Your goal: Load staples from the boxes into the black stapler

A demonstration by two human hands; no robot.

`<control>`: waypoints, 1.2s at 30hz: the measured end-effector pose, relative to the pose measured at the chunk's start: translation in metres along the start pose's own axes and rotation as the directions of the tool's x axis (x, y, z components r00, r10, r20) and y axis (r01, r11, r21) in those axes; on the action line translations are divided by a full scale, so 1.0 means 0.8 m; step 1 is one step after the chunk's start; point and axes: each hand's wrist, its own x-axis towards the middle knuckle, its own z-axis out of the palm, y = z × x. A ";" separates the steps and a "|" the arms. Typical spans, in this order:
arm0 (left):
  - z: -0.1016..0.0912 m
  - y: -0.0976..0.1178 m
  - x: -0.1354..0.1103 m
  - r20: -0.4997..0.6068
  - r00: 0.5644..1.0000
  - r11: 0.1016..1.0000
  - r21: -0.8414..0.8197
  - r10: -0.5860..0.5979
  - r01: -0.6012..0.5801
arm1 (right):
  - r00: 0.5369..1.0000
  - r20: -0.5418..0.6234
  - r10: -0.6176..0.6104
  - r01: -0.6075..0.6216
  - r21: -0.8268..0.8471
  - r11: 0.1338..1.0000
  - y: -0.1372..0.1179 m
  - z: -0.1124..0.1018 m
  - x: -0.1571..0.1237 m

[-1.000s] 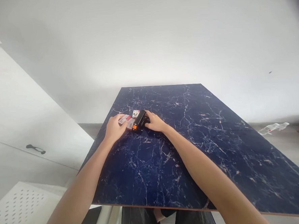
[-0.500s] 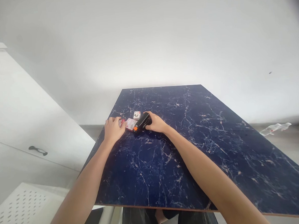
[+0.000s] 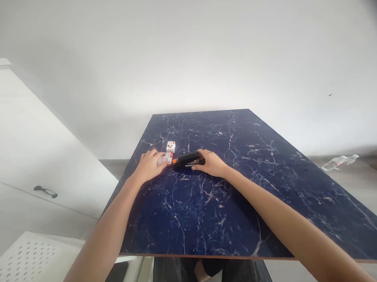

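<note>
My right hand (image 3: 211,163) is closed around the back end of a black stapler (image 3: 188,156) with an orange mark at its front; some metal shows along its side. The stapler lies roughly sideways above the blue table. My left hand (image 3: 150,164) grips a small flat red-and-white box (image 3: 165,159) with thumb and fingers, and part of it is hidden by the hand. The stapler's orange end is close to this box; whether they touch I cannot tell. Just behind stands a small white box (image 3: 171,146) with a dark picture and red print.
The dark blue marble-patterned table (image 3: 237,214) ends at a pale wall. At the left are a white cabinet with a dark handle (image 3: 45,192), a white perforated surface (image 3: 23,264) and a black phone-like object (image 3: 116,276). A clear plastic bottle (image 3: 339,162) lies beyond the right edge.
My right hand has moved right and turned the stapler from slanted to nearly sideways. My left hand has shifted right with the red-and-white box, which is turned. The view has shifted slightly.
</note>
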 end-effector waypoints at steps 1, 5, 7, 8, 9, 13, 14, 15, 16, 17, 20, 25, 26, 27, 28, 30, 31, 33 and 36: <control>-0.001 0.003 -0.001 0.010 1.000 1.000 0.000 0.006 -0.006 | 1.000 -0.013 0.024 -0.024 0.008 1.000 0.002 -0.006 -0.010; 0.000 0.022 -0.005 0.027 0.998 0.998 -0.029 0.055 -0.055 | 0.992 -0.031 0.124 -0.123 0.034 0.992 0.017 -0.030 -0.054; 0.002 0.030 -0.006 0.000 0.997 0.996 -0.039 0.080 -0.080 | 0.987 -0.033 0.155 -0.154 0.041 0.987 0.022 -0.039 -0.071; 0.003 0.032 -0.005 -0.012 0.996 0.995 -0.038 0.092 -0.092 | 0.986 -0.032 0.165 -0.164 0.045 0.985 0.024 -0.043 -0.078; 0.005 0.033 -0.004 -0.015 0.994 0.994 -0.037 0.105 -0.106 | 0.985 -0.027 0.172 -0.171 0.047 0.984 0.025 -0.046 -0.082; 0.006 0.036 -0.001 0.033 0.983 0.981 -0.078 0.181 -0.178 | 0.982 0.012 0.190 -0.191 0.026 0.981 0.024 -0.051 -0.086; 0.005 0.037 -0.001 0.039 0.979 0.976 -0.100 0.199 -0.194 | 0.981 0.013 0.193 -0.193 0.022 0.981 0.023 -0.051 -0.085; 0.004 0.040 -0.001 0.043 0.977 0.971 -0.124 0.210 -0.203 | 0.981 0.012 0.194 -0.194 0.021 0.981 0.024 -0.050 -0.085; 0.002 0.044 -0.003 0.047 0.975 0.967 -0.147 0.217 -0.208 | 0.981 0.008 0.195 -0.195 0.022 0.981 0.024 -0.050 -0.084; 0.001 0.049 -0.005 0.055 0.974 0.963 -0.168 0.220 -0.208 | 0.981 0.007 0.195 -0.196 0.024 0.980 0.025 -0.049 -0.084; -0.003 0.068 -0.010 0.092 0.968 0.955 -0.210 0.231 -0.208 | 0.982 0.016 0.189 -0.189 0.032 0.981 0.029 -0.047 -0.084; -0.002 0.086 -0.015 0.102 0.952 0.944 -0.196 0.288 -0.265 | 0.984 -0.024 0.177 -0.176 0.034 0.984 0.031 -0.045 -0.085; -0.001 0.087 -0.015 0.108 0.948 0.940 -0.205 0.298 -0.272 | 0.984 -0.029 0.178 -0.177 0.038 0.983 0.030 -0.044 -0.085; 0.000 0.088 -0.015 0.118 0.945 0.936 -0.217 0.306 -0.276 | 0.983 -0.033 0.181 -0.179 0.044 0.983 0.029 -0.044 -0.085; 0.000 0.089 -0.016 0.128 0.942 0.933 -0.231 0.310 -0.276 | 0.982 -0.040 0.184 -0.182 0.050 0.982 0.028 -0.043 -0.085; 0.000 0.092 -0.018 0.147 0.936 0.926 -0.259 0.320 -0.275 | 0.980 -0.056 0.192 -0.189 0.057 0.980 0.026 -0.042 -0.084; -0.001 0.094 -0.019 0.153 0.934 0.922 -0.274 0.324 -0.275 | 0.979 -0.064 0.195 -0.192 0.058 0.980 0.026 -0.042 -0.084; -0.005 0.097 -0.021 0.148 0.933 0.914 -0.299 0.329 -0.275 | 0.978 -0.071 0.195 -0.191 0.057 0.980 0.024 -0.042 -0.084; -0.013 0.092 -0.019 0.066 0.953 0.922 -0.281 0.294 -0.265 | 0.978 -0.065 0.197 -0.194 0.054 0.979 0.023 -0.042 -0.083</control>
